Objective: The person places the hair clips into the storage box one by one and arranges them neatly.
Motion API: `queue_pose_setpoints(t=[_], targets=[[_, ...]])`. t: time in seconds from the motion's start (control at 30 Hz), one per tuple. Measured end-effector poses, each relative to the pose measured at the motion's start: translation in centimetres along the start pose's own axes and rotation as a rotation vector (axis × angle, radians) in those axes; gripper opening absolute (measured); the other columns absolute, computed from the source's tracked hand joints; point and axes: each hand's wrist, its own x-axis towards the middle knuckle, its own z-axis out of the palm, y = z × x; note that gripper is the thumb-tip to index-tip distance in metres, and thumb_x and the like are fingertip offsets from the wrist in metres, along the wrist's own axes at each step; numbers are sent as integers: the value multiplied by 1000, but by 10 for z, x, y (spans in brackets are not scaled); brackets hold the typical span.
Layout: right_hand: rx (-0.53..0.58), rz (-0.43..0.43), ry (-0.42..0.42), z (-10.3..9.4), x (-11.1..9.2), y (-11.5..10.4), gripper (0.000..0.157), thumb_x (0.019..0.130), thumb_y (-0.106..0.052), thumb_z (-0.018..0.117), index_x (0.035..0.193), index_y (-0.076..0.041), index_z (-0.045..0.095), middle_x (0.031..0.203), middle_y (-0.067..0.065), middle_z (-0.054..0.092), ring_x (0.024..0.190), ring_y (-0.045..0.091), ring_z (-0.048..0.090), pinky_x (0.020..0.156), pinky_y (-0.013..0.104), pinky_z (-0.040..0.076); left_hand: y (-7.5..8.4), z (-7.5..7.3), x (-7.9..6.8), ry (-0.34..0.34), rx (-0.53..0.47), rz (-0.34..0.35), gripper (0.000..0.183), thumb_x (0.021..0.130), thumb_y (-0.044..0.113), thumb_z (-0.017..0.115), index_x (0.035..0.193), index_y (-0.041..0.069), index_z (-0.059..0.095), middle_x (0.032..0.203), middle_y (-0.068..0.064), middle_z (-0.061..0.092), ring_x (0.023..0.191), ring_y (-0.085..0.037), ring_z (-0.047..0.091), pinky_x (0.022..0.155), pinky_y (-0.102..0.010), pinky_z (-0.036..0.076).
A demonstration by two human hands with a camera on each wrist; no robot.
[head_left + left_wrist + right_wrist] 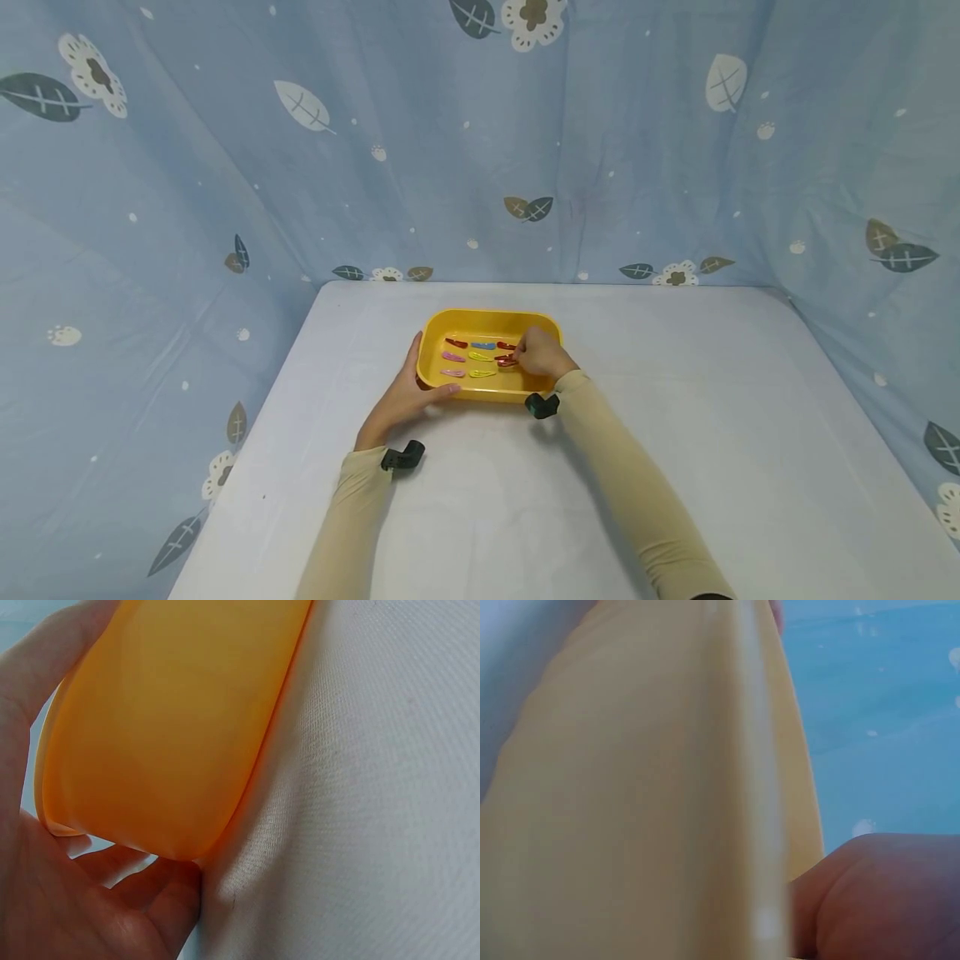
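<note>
A yellow tray (525,395) lies on the white table with several snap hair clips set out in rows inside it. These include a blue clip (483,346), a yellow clip (482,374), a pink clip (453,357) and a red clip (456,342). My left hand (405,395) grips the tray's left end, thumb along the front rim; in the left wrist view its fingers (161,892) curl around the corner. Inside the tray's right part, my right hand (543,353) pinches a red hair clip (507,363), its fingertips partly hidden. More red clips lie beside those fingertips.
White cloth covers the table (675,400) around the tray. A blue curtain (420,167) with leaves and flowers hangs behind and along the sides. Dark camera mounts sit on both wrists, the right mount (542,406) close to the tray's front rim.
</note>
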Motion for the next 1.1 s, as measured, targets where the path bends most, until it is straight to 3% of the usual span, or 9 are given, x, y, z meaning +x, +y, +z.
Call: queue_pose_setpoints(t=[0.27,0.77,0.97,1.1], targets=[[-20,2,-17,6,-2,-1,19,99,-7,62,85,3,71,84,9,62,73,20,51,60,23,37,1,0,-1,1,1,9,133,79,48,89,167,24,-8,176,-7,13,157,-30,29,132,-53,16],[-43,35,-14,12,0,0,11,99,-5,58,88,-3,58,82,8,54,75,22,52,63,25,39,4,1,-1,-4,-5,14,133,79,46,89,167,22,-8,175,-7,16,154,-29,35,131,-53,19],[-27,14,-1,9,-4,0,6,96,-5,63,92,-1,63,86,9,61,76,21,56,62,23,42,4,0,-2,2,1,5,134,78,48,89,167,23,-8,175,-9,14,156,-31,31,132,-53,17],[11,-32,14,-1,-11,-3,12,98,-7,63,96,2,70,87,11,64,73,21,55,59,24,42,4,0,-2,3,3,-11,135,77,50,89,167,26,-9,176,-8,13,157,-31,28,132,-53,16]])
